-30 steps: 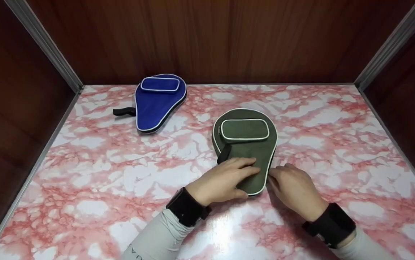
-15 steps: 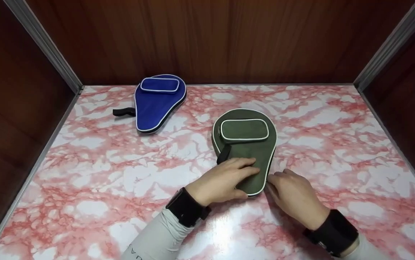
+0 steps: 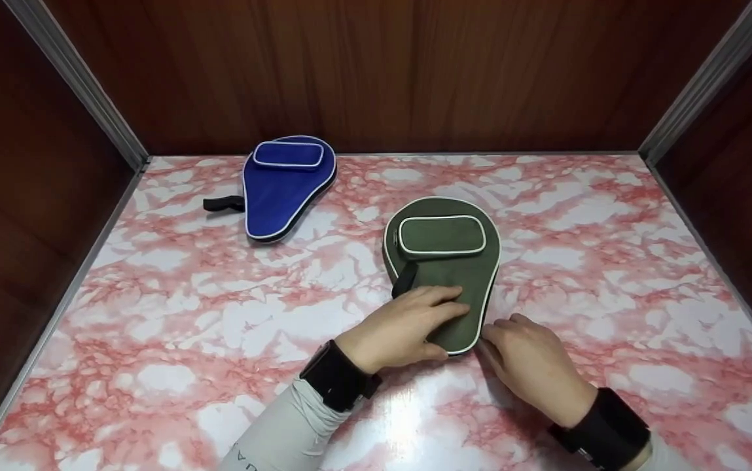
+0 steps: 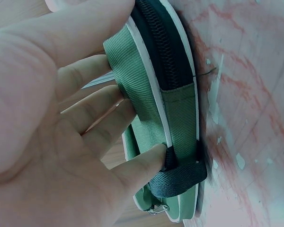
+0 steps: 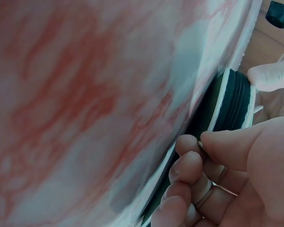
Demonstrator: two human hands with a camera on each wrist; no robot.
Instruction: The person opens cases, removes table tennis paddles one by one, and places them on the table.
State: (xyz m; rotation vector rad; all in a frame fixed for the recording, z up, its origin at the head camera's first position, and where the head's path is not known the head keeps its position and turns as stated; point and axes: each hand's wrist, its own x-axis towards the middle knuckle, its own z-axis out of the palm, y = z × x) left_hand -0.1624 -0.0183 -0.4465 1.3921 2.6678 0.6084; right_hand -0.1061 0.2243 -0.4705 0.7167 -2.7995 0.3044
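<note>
A green table tennis paddle case (image 3: 446, 271) with white piping lies flat, its narrow end towards me. My left hand (image 3: 405, 330) rests on the narrow part with the fingers spread, and the thumb lies by the near end. At the lower right edge, my right hand (image 3: 536, 363) pinches the zipper pull (image 5: 200, 144) between thumb and forefinger; only a bit of metal shows. In the right wrist view the zipper (image 5: 235, 104) runs closed around the narrow end beyond the fingertips. A black strap (image 4: 180, 179) loops from the case's left side by my left little finger.
A blue paddle case (image 3: 284, 193) with a black strap (image 3: 223, 203) lies at the back left, near the rear wall (image 3: 376, 78). Wood-grain panels border the red and white marbled table (image 3: 186, 327) at the back and both sides.
My right hand has slid towards me along the green case's right edge, from partway up the narrow part to near its lower corner. The left hand and both cases have stayed put.
</note>
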